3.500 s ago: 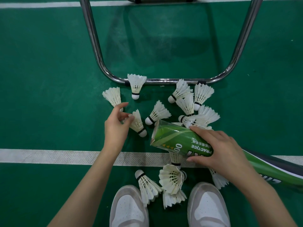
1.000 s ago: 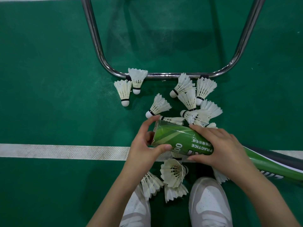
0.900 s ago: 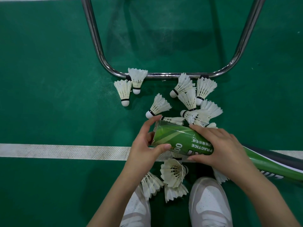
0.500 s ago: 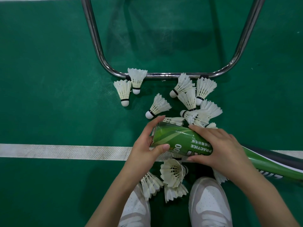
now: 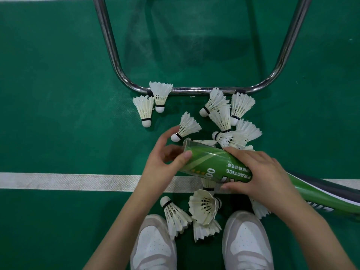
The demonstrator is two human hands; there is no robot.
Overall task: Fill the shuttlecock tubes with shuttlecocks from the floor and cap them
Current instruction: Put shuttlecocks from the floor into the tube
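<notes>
green "practice" tube (image 5: 214, 164) gripped by right hand (image 5: 261, 176); left hand (image 5: 161, 164) fingers loosely spread at its mouth, seemingly empty.

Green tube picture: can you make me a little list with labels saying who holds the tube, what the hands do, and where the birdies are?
tube: green cardboard shuttlecock tube, tilted, open end toward the left hand
right hand: right hand grips the tube
left hand: left hand at the tube's open mouth, thumb on its rim
birdies: white feather shuttlecocks scattered on the green court floor
behind: bent chrome metal bar
</notes>
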